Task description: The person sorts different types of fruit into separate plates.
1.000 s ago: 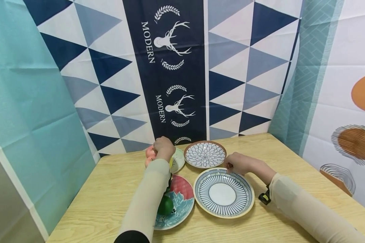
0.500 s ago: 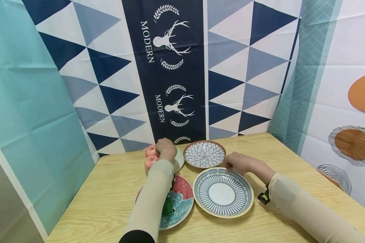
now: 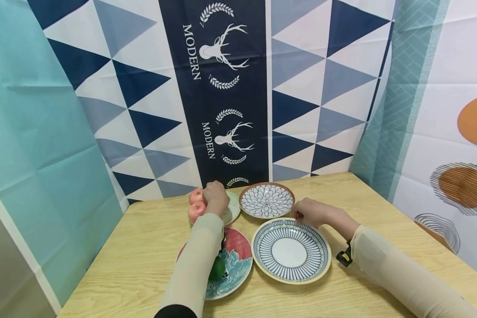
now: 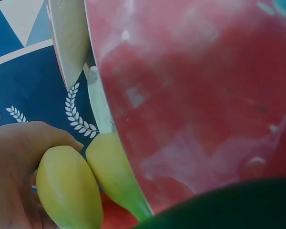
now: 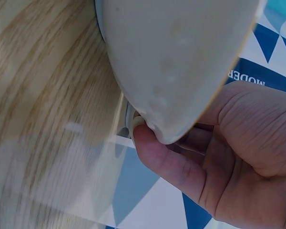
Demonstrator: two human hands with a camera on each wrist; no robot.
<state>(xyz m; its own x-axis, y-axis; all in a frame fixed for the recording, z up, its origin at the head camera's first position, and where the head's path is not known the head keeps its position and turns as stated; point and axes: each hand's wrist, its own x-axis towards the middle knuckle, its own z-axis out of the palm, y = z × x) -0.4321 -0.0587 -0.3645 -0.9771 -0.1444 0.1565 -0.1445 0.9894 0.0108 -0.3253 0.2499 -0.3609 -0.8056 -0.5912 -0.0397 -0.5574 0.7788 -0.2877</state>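
Note:
My left hand [image 3: 216, 198] reaches over a small pale green plate [image 3: 234, 207] at the back. In the left wrist view its fingers curl round a yellow banana [image 4: 69, 186], and a second banana [image 4: 112, 171] with a green end lies beside it. Two pinkish apples [image 3: 196, 212] sit just left of this hand. My right hand [image 3: 314, 213] pinches the far rim of the blue-striped plate [image 3: 290, 254]. The right wrist view shows the pale underside [image 5: 181, 62] of a plate, its edge between thumb and fingers. The left hand and forearm hide part of the small plate.
In front stands a red and teal plate [image 3: 238, 265] bearing a dark green fruit [image 3: 217, 268], partly under the left forearm. A brown-rimmed plate [image 3: 267, 201] with a petal pattern stands at the back. Patterned cloth [image 3: 230, 88] hangs behind the wooden table [image 3: 135, 256].
My left hand and forearm have shifted slightly to the right, baring more of the front apple; a bit of yellow beside the wrist is now covered. The right hand keeps its place on the rim.

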